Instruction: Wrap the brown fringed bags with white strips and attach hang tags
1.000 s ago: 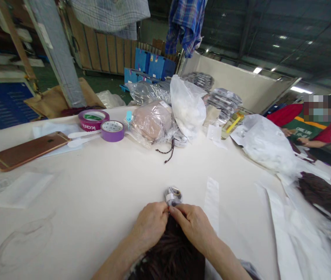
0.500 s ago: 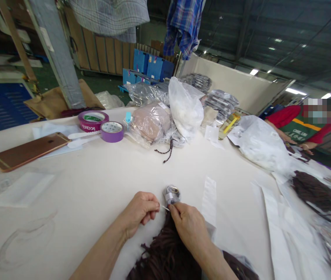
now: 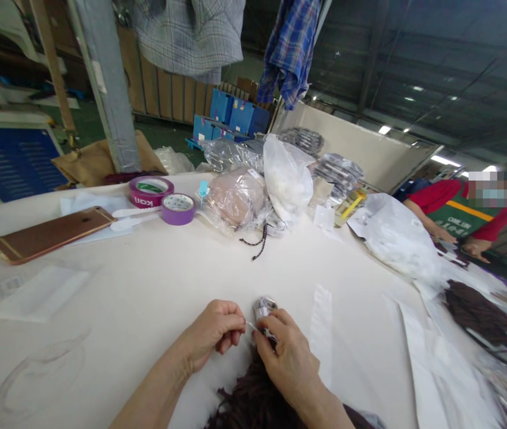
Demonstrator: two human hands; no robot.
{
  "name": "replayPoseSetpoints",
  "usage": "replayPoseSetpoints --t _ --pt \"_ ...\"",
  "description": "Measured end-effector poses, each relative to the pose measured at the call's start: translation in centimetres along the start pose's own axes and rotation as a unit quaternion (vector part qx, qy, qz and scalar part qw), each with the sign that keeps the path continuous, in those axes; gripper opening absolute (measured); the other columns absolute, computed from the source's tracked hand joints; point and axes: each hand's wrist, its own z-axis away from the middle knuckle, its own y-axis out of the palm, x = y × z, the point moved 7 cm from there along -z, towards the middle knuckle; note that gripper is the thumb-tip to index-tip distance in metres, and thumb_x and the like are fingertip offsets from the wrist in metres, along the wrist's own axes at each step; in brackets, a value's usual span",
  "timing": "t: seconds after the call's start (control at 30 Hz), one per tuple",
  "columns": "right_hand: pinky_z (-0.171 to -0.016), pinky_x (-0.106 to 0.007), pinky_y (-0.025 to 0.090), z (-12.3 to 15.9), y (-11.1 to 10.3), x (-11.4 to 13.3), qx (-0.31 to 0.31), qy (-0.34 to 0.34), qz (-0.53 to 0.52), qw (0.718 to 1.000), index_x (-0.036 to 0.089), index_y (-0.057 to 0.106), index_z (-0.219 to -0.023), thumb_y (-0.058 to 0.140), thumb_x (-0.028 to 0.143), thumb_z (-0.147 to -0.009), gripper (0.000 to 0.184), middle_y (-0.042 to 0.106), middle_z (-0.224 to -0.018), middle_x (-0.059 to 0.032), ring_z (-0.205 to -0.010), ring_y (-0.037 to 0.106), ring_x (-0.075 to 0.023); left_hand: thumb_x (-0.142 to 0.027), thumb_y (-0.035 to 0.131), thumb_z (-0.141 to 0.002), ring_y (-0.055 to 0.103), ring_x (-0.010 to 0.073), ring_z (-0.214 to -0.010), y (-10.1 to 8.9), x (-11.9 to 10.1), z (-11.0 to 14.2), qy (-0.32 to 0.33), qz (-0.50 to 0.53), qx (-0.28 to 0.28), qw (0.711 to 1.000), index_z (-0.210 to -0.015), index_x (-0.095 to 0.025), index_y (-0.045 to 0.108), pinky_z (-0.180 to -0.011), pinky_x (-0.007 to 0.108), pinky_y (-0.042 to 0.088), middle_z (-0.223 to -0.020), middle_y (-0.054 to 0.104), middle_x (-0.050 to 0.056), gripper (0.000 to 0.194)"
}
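At the near edge of the table (image 3: 155, 286), a dark brown bundle (image 3: 253, 405) of cords is lain under the wrists, its head end gathered at a small silvery wrap (image 3: 264, 308). The left hand (image 3: 215, 336) is curled closed, a thin white strip (image 3: 250, 326) being pinched between thumb and forefinger; the right hand (image 3: 286, 357) is closed over the neck of the bundle, fingertips pressed at the wrap. Whether the strip is tape or a tie cannot be told. A slip is judged possible: were the strip pulled too hard, it could be torn or drawn free of the wrap, and if the right-hand grip were eased, the cords could be spread loose. Just right of the hands a clear sleeve (image 3: 322, 325) is laid flat, and it could be snagged by a sweeping wrist. Farther out, a short braided cord (image 3: 258, 241) is seen, then two purple tape rolls (image 3: 164, 199), a phone (image 3: 52, 234) to the left, and plastic bags (image 3: 262, 185) heaped at the middle. At the far right, more dark cords (image 3: 481, 307) and white sheets (image 3: 398, 235) are spread before a co-worker (image 3: 463, 217). Nothing is stood between the hands and the wrap.
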Motion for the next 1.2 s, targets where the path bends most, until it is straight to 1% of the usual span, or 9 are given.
replayPoseSetpoints --t 0.17,0.3,0.37,0.43,0.5,0.63,0.77,0.97,1.2 --pt "-0.063 -0.022 0.040 -0.2 0.7 -0.6 -0.001 0.013 -0.058 0.998 0.018 0.060 -0.070 0.049 0.014 -0.080 0.016 0.057 -0.075 -0.0022 -0.070 0.056 -0.0139 -0.029 0.053 -0.054 0.031 0.0033 -0.031 -0.1 0.1 -0.2 0.009 0.003 -0.002 1.000 -0.057 -0.014 0.052 -0.034 0.018 0.018 -0.043 0.051 -0.003 0.015" --pt "-0.060 -0.021 0.040 -0.3 0.7 -1.2 -0.003 0.040 -0.098 0.994 0.019 0.061 -0.069 0.045 0.019 -0.082 0.021 0.057 -0.072 -0.0016 -0.067 0.055 -0.0137 -0.031 0.054 -0.055 0.034 0.0036 -0.035 -0.2 -0.3 -0.1 0.033 0.007 -0.013 0.999 -0.059 -0.015 0.050 -0.037 0.017 0.021 -0.047 0.050 -0.004 0.017" --pt "-0.059 -0.021 0.040 -0.4 0.6 -1.3 -0.002 0.056 -0.115 0.992 0.019 0.062 -0.068 0.045 0.021 -0.082 0.022 0.057 -0.070 -0.0011 -0.065 0.054 -0.0138 -0.027 0.058 -0.051 0.037 0.0045 -0.039 0.0 -0.4 -0.1 0.045 0.012 -0.012 0.999 -0.068 -0.016 0.051 -0.039 0.018 0.026 -0.053 0.051 -0.005 0.022" --pt "-0.059 -0.022 0.040 -0.4 0.4 -1.4 -0.003 0.066 -0.126 0.990 0.020 0.063 -0.068 0.045 0.022 -0.081 0.022 0.058 -0.069 -0.0008 -0.064 0.055 -0.0141 -0.023 0.060 -0.047 0.041 0.0059 -0.043 0.4 -0.3 -0.2 0.054 0.010 -0.007 0.998 -0.081 -0.016 0.054 -0.042 0.019 0.030 -0.060 0.054 -0.005 0.035" --pt "-0.060 -0.022 0.041 -0.4 0.3 -1.4 -0.002 0.072 -0.130 0.989 0.020 0.064 -0.071 0.045 0.022 -0.080 0.022 0.060 -0.070 -0.0010 -0.065 0.055 -0.0147 -0.023 0.059 -0.049 0.042 0.0065 -0.045 0.9 0.0 -0.4 0.061 0.000 -0.004 0.998 -0.088 -0.015 0.056 -0.044 0.020 0.032 -0.064 0.055 -0.004 0.040" --pt "-0.062 -0.023 0.042 -0.4 0.2 -1.4 0.010 0.082 -0.120 0.989 0.020 0.066 -0.077 0.044 0.022 -0.080 0.023 0.062 -0.072 -0.0013 -0.067 0.057 -0.0154 -0.028 0.055 -0.054 0.039 0.0069 -0.043 1.6 0.4 -0.7 0.072 -0.023 -0.026 0.997 -0.076 -0.012 0.061 -0.046 0.021 0.031 -0.052 0.050 -0.004 0.028" --pt "-0.062 -0.023 0.043 -0.3 0.2 -1.3 0.008 0.085 -0.114 0.990 0.021 0.067 -0.078 0.044 0.019 -0.080 0.023 0.063 -0.072 -0.0010 -0.067 0.058 -0.0152 -0.029 0.054 -0.054 0.038 0.0076 -0.044 1.5 0.1 -0.8 0.081 -0.035 -0.055 0.995 -0.068 -0.013 0.062 -0.045 0.021 0.031 -0.050 0.050 -0.004 0.023" --pt "-0.065 -0.023 0.043 -0.2 0.3 -1.3 0.001 0.070 -0.126 0.990 0.020 0.068 -0.077 0.046 0.015 -0.080 0.023 0.063 -0.075 -0.0018 -0.070 0.059 -0.0148 -0.026 0.056 -0.053 0.040 0.0086 -0.042 1.4 0.0 -0.7 0.081 -0.035 -0.063 0.994 -0.067 -0.013 0.061 -0.044 0.021 0.031 -0.047 0.049 -0.005 0.020" --pt "-0.064 -0.022 0.041 -0.2 0.4 -1.1 0.001 0.059 -0.120 0.991 0.019 0.067 -0.078 0.045 0.013 -0.079 0.024 0.062 -0.076 -0.0022 -0.071 0.059 -0.0144 -0.024 0.052 -0.053 0.039 0.0076 -0.040 1.1 0.3 -0.9 0.089 -0.040 -0.089 0.991 -0.063 -0.014 0.059 -0.043 0.021 0.030 -0.046 0.048 -0.006 0.015"
